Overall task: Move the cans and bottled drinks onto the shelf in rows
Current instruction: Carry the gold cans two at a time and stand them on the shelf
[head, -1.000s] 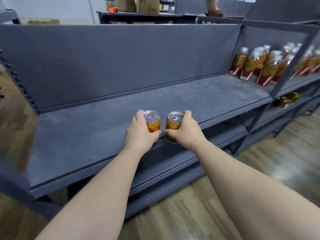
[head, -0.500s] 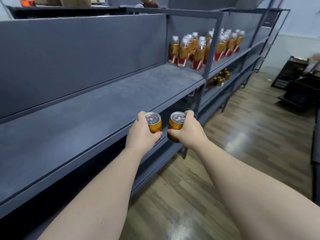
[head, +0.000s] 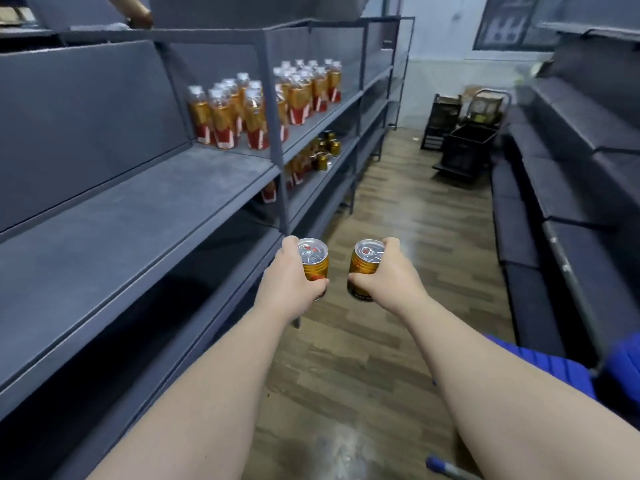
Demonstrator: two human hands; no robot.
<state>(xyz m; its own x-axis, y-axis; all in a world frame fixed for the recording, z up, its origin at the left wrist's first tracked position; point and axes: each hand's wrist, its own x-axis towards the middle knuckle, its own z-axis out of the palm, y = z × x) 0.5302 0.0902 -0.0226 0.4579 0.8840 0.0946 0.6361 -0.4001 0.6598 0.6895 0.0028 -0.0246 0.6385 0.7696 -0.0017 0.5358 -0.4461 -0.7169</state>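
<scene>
The left can (head: 314, 263) and the right can (head: 364, 269) are being held upright at mid-frame, slightly apart, over the wooden floor (head: 408, 237). The left hand (head: 291, 289) and right hand (head: 389, 282) are each gripping one, fingers (head: 289, 244) curling round it. The grey shelf (head: 131, 223) is running along the left, and bottled drinks (head: 242, 112) are standing in rows at upper centre.

left can (head: 313, 259): in your left hand (head: 289, 289), glossy gold metal, shiny silver lid.
right can (head: 363, 265): in your right hand (head: 391, 278), same glossy metal.
shelf (head: 121, 230): matt grey boards, fine-grained; posts dull painted metal.
bottles (head: 227, 116): on shelf, clear glossy plastic, white caps.
floor (head: 398, 216): right of shelf, wood-look planks, smooth w/ sheen.
</scene>
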